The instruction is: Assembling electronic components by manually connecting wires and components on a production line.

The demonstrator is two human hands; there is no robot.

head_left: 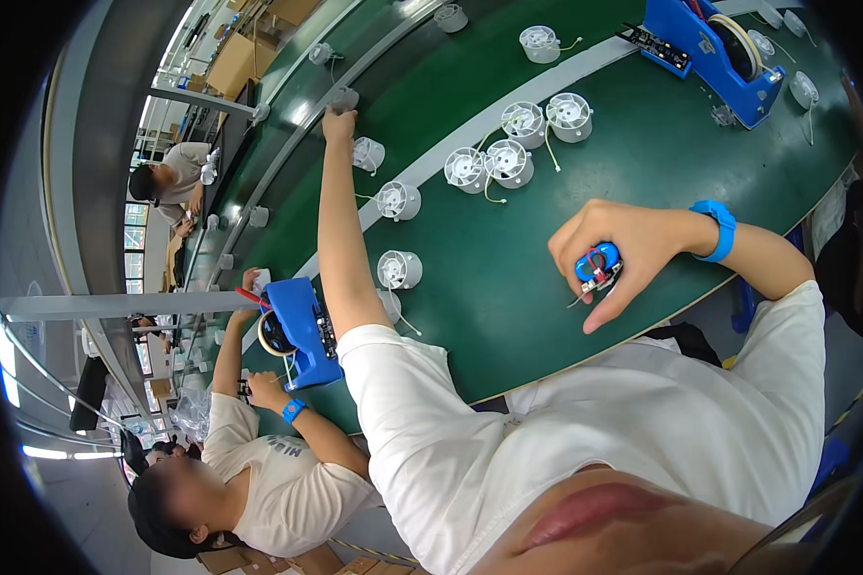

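Note:
My left hand (pixel 338 123) reaches far out over the conveyor side on the left. Its fingers close on a translucent white cylindrical fan housing (pixel 345 98). Over the green tabletop, my right hand (pixel 623 247) curls around a small blue tool (pixel 598 259) with red and metal parts; a thin pale tip sticks out of it, and its exact kind is unclear. A blue strap (pixel 715 230) circles my right wrist. Between my hands, a cluster of white fan housings (pixel 510 163) with pale wires stands on the table. More stand beside my left forearm, including one housing (pixel 399 269).
A blue tape dispenser (pixel 719 57) stands at the far right beside a black strip with small parts. Another blue dispenser (pixel 302 331) is at the left, near a co-worker (pixel 288 470) in a white shirt. A second person (pixel 174 182) sits across the conveyor.

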